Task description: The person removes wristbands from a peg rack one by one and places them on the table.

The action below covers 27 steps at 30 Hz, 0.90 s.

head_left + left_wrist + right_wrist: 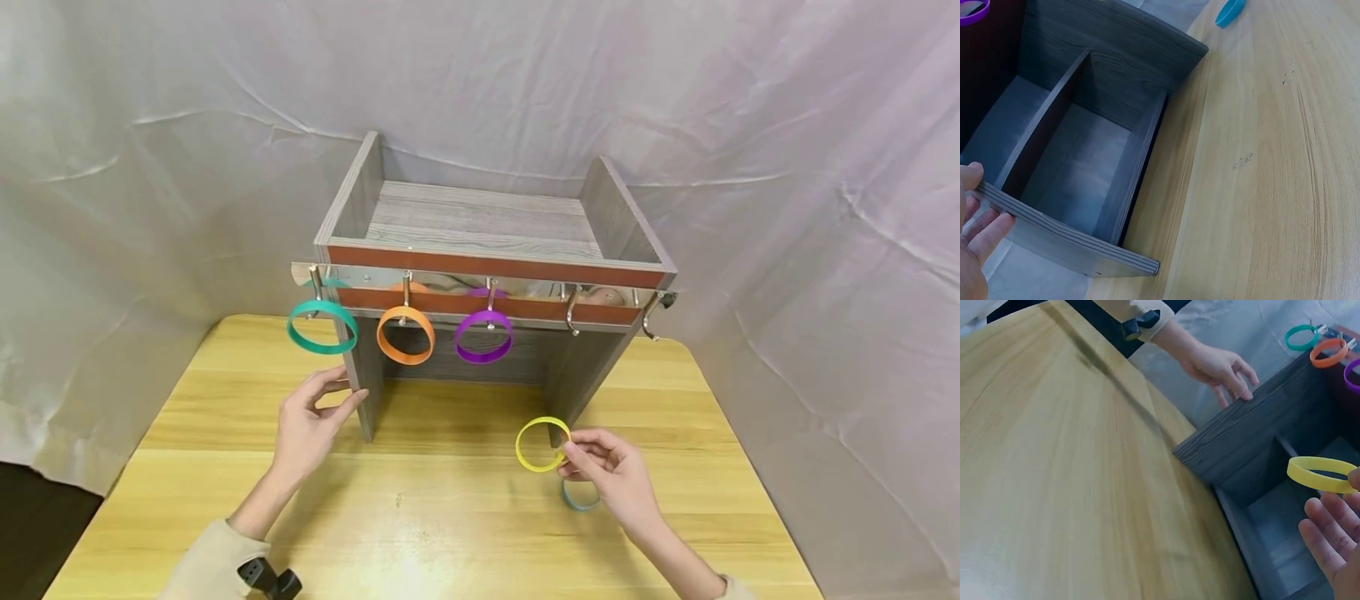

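My right hand [611,477] pinches a yellow silicone wristband [517,446] by its edge between thumb and fingers, in front of the right leg of a grey wooden shelf [480,212]. In the right wrist view the yellow wristband [1310,477] is held nearly flat. Below that hand a blue wristband [581,505] lies on the table, partly covered by it. My left hand [309,421] grips the front edge of the shelf's left side panel [1079,234], thumb on one face and fingers on the other. Teal [322,348], orange [406,359] and purple [483,358] wristbands hang from hooks on the shelf's front.
A shiny metal rail with several hooks runs along the shelf's front; two hooks [572,312] stick out at its right end. The wooden table [435,517] extends toward me. Grey cloth [480,83] hangs behind and on both sides.
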Each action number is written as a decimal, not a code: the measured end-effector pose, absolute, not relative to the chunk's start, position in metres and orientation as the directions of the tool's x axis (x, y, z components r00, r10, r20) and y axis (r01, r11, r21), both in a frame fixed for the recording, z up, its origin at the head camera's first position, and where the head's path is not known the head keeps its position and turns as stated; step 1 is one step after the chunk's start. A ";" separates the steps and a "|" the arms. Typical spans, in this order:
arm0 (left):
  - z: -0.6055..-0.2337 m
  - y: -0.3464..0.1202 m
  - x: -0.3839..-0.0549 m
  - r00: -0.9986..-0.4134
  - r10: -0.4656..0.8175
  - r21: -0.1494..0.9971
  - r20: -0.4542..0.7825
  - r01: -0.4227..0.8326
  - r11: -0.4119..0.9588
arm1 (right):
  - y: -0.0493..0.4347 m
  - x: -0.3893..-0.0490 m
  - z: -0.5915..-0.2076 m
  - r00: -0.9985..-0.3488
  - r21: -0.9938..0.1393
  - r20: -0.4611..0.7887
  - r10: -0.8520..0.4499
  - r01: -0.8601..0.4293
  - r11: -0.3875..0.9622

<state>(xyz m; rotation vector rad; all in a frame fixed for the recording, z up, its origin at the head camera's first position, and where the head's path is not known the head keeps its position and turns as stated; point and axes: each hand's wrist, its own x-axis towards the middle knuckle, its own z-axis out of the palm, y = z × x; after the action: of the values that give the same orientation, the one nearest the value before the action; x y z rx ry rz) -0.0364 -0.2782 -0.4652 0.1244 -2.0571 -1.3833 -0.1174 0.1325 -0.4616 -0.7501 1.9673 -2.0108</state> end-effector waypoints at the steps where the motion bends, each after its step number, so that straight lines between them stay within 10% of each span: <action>1: -0.465 -0.278 -0.036 -0.785 -0.415 0.857 0.460 0.269 0.441 | 0.134 -0.118 -0.464 -0.845 -0.981 0.191 -0.500 -0.184 -0.065; 27: -0.464 -0.277 -0.037 -0.778 -0.410 0.849 0.475 0.282 0.447 | 0.134 -0.118 -0.513 -0.848 -0.990 -0.089 -0.523 0.016 0.142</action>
<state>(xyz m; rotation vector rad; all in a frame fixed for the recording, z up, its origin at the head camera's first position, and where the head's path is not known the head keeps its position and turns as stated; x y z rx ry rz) -0.0365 -0.2774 -0.4645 0.1067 -2.0496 -1.3709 -0.1179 0.1343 -0.5134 -0.4852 2.0124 -1.7514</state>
